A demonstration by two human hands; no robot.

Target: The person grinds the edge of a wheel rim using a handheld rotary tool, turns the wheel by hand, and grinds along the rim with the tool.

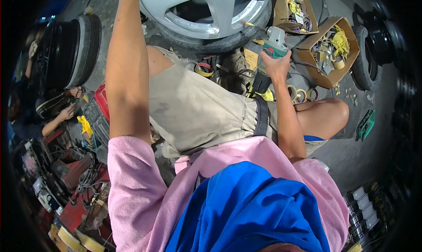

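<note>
My right hand [276, 66] is wrapped around a green and grey angle grinder [276, 43], held to the right of a silver alloy wheel [215, 15]. From the grinder's head a thin shaft with a yellowish tip [249, 24] points left over the wheel's rim. Whether the tip touches the metal, I cannot tell. The wheel lies face up with a black tyre [193, 42] around it. My left forearm [127, 54] reaches up past the wheel's left side; the hand itself is beyond the top edge of the view.
Cardboard boxes of scraps [327, 78] stand at the right, near another tyre [367, 58]. Tape rolls [204, 69] and a power cord [307, 64] lie close by. At the left are a wheel [83, 50], another person's hand [67, 113] and red equipment [72, 212].
</note>
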